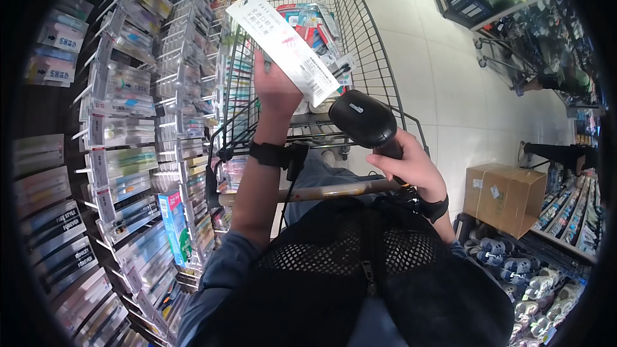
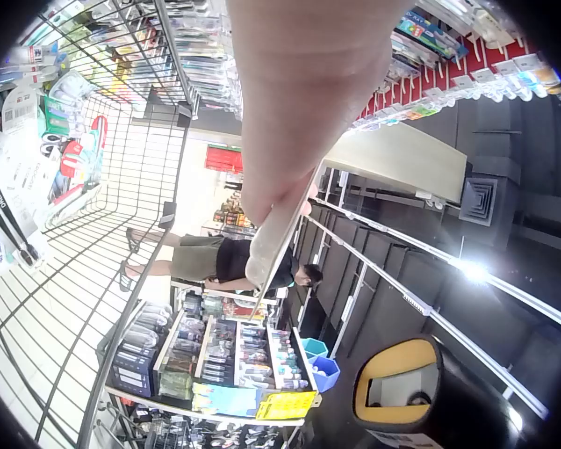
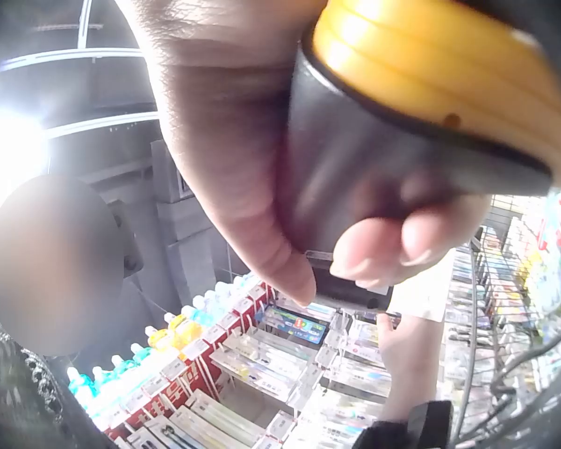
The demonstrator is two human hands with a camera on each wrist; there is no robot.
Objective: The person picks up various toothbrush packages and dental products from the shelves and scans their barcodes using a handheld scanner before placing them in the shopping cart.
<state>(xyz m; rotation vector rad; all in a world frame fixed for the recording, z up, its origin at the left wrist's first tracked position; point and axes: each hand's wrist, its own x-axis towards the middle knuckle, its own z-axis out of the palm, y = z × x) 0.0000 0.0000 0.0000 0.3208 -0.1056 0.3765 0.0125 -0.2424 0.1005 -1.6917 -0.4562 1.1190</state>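
My left hand holds a long, flat white package up over the cart, with its printed side and a barcode facing me. In the left wrist view the package shows edge-on beyond the fingers. My right hand grips the handle of a black barcode scanner, whose head is close to the package's barcode end. The right wrist view shows fingers and thumb curled round the scanner's black and yellow body. In the left wrist view the scanner's yellow-rimmed window faces the package side.
A black wire shopping cart stands ahead, with several packaged items inside and its handle before me. Hanging packs of toothbrushes line the left side. At right are a cardboard box and shoes. A person stands beyond.
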